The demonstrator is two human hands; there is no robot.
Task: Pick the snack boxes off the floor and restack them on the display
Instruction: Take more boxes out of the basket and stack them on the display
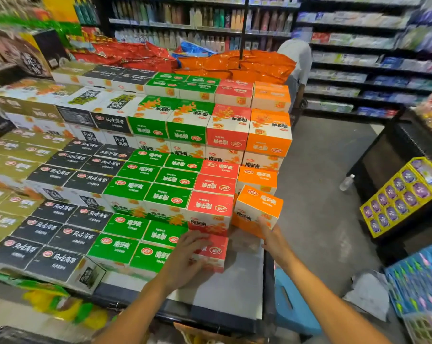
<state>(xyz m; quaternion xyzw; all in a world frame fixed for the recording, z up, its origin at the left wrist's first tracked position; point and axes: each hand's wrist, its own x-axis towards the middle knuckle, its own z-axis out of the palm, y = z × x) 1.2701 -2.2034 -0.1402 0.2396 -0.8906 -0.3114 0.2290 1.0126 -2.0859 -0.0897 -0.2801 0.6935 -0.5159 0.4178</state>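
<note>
Two hands are working at the front right corner of the stepped display (244, 289), where a bare grey patch of the platform is showing. The left hand (185, 256) is lying with fingers spread over the top of a red snack box (213, 249) that is sitting on the lowest tier, touching the green boxes (135, 247) beside it; the fingers are curving over the box, apparently pressing and steadying rather than lifting. The right hand (272, 237) is holding an orange snack box (258, 209) from below at its near lower corner; the box is tilting, leaning against the red stack and not yet seated flat, and how far the fingers wrap is hidden behind it. The cartons are appearing stiff, square-edged and glossy, probably light, being carried by one hand; the finish may be slippery, so a hold across two opposite side faces would be the safer one, since corners are likely crushing first. The bare corner is offering room for the orange box. A blue stool (291, 304) is standing just beside the platform's corner, a plastic bottle (347, 182) is standing on the floor further off, and another person (298, 63) is bending at the shelves behind. No boxes are showing on the visible floor.
</note>
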